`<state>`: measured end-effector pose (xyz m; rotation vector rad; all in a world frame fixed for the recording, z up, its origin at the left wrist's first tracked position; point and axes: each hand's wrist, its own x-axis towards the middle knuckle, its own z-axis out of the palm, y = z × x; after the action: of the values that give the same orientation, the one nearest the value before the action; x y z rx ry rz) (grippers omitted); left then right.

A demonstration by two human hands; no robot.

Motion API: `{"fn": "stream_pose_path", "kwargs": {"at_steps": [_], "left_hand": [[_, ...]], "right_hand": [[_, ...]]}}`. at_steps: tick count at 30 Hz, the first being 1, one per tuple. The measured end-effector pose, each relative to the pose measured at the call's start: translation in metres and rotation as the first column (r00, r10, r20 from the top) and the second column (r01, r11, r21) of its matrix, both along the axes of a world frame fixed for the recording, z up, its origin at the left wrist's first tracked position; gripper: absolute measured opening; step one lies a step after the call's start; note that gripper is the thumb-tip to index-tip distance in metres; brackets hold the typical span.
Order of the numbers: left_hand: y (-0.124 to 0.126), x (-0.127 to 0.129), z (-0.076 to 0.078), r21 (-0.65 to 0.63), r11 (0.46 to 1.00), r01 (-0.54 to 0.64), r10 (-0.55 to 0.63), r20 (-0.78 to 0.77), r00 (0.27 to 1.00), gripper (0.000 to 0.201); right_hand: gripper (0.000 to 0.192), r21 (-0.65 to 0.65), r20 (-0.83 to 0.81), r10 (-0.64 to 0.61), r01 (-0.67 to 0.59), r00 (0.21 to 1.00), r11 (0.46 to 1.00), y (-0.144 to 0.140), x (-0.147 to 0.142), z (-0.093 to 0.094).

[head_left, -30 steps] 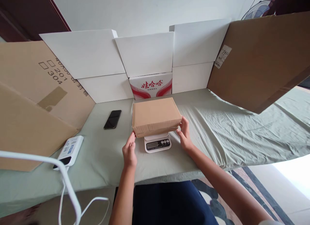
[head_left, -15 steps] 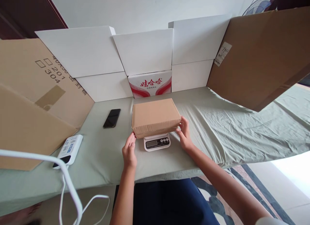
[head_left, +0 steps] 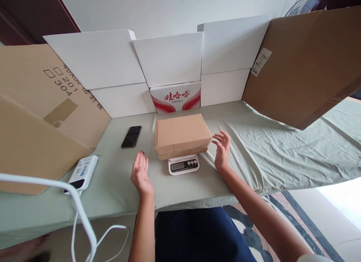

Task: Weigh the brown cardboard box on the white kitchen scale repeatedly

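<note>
The cardboard box (head_left: 182, 136) rests on the scale (head_left: 183, 165), long axis crosswise, between both grips. The left hand (head_left: 140, 174) and right hand (head_left: 221, 152) are spread open, empty, the right one nearer.

Matt cardboard box (head_left: 182, 135), wrinkled cloth table cover (head_left: 267, 149)

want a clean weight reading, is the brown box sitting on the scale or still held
On the scale. The cardboard box rests on the kitchen scale, and both the left hand and right hand are open and apart from it.
</note>
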<state>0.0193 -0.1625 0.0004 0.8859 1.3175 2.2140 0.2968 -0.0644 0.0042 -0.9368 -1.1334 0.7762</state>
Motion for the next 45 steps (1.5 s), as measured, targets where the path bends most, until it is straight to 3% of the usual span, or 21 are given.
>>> {"fn": "stream_pose_path", "kwargs": {"at_steps": [9,14,21,29,37,41,45], "left_hand": [[0.000,0.002,0.000,0.027,0.999,0.027,-0.028,0.047,0.998,0.051],[0.000,0.005,0.000,-0.037,0.996,0.079,-0.077,0.060,0.995,0.050],[0.004,0.006,-0.005,-0.159,0.960,0.232,-0.225,0.065,0.972,0.051],[0.005,0.006,-0.008,-0.201,0.940,0.275,-0.274,0.030,0.961,0.061],[0.002,0.005,-0.013,-0.211,0.944,0.255,-0.252,0.039,0.967,0.051],[0.011,0.002,0.001,-0.189,0.955,0.229,-0.231,0.010,0.973,0.048],[0.058,-0.009,0.027,-0.139,0.959,0.249,-0.254,-0.025,0.967,0.045]], "right_hand": [[0.041,0.027,0.062,0.016,-0.017,0.998,0.999,0.001,-0.001,-0.001],[0.041,0.026,0.104,0.113,-0.116,0.988,0.993,-0.002,-0.002,0.003],[0.045,0.024,0.135,0.237,-0.242,0.962,0.970,-0.005,-0.003,0.005],[0.056,0.029,0.190,0.269,-0.279,0.944,0.960,-0.007,-0.005,0.004],[0.069,0.012,0.255,0.299,-0.312,0.920,0.950,-0.008,-0.008,0.002],[0.069,0.067,0.276,0.287,-0.316,0.917,0.946,0.001,-0.011,0.017],[0.071,0.130,0.266,0.271,-0.313,0.925,0.941,0.037,-0.022,0.044]]}}
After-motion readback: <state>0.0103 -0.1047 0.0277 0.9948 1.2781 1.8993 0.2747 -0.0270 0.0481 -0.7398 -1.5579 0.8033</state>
